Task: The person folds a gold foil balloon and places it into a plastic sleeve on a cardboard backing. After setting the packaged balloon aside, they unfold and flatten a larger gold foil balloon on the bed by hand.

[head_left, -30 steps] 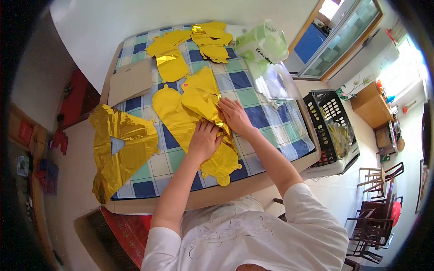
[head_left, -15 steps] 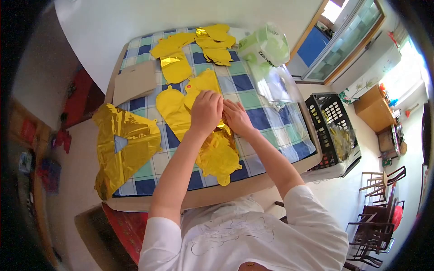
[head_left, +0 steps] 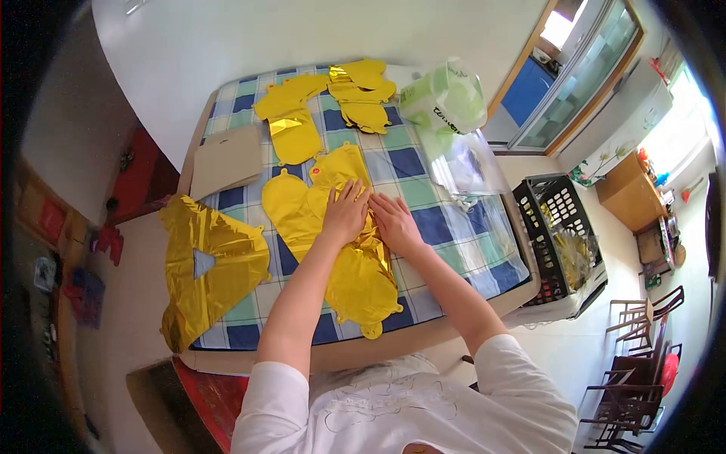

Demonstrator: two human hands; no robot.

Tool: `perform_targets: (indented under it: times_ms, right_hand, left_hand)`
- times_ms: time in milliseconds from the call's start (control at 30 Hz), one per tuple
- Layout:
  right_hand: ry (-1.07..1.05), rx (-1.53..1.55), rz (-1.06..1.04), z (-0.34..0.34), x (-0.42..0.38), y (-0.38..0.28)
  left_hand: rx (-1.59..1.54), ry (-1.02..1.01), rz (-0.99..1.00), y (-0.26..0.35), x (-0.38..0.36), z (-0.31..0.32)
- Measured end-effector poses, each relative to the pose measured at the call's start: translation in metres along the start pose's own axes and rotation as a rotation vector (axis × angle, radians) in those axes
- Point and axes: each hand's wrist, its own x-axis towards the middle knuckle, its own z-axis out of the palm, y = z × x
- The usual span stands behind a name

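Note:
My left hand lies flat with fingers spread on a gold foil balloon near the middle of the checked cloth. Beside it, my right hand rests on the right edge of the same foil, fingers stretched out. The two hands nearly touch at the fingertips. Another part of gold foil spreads to the left of my left hand. A large triangular gold foil piece with a hole hangs over the table's left edge. What lies beneath my palms is hidden.
More gold foil pieces lie at the back. Brown cardboard is at the left. A green-white plastic package and clear bags lie at the right, near a black crate beside the table.
My left hand has gone from curled fingers to spread ones, lying flat on the foil. The foil's lower part looks flatter. The whole view has shifted slightly, with the table lower in frame.

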Motion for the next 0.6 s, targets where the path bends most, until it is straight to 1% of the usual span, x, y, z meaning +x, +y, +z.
perform_targets:
  times_ms: [133, 233, 333, 533, 600]
  right_hand:
    - [-0.051, 0.067, -0.018, -0.012, -0.008, -0.005]
    - [-0.102, 0.180, -0.042, -0.025, -0.024, -0.009]
    - [-0.147, 0.223, -0.084, -0.039, -0.042, -0.012]
    - [-0.223, 0.287, -0.129, -0.053, -0.068, -0.016]
    - [-0.267, 0.251, -0.158, -0.061, -0.072, -0.020]
  left_hand:
    - [0.009, 0.006, -0.002, 0.000, -0.002, 0.002]
    - [0.030, 0.015, -0.002, -0.003, 0.000, 0.006]
    - [0.037, 0.013, -0.007, -0.002, 0.000, 0.007]
    - [0.029, 0.044, 0.006, -0.004, 0.000, 0.010]
    - [0.029, 0.052, 0.008, -0.004, 0.000, 0.010]
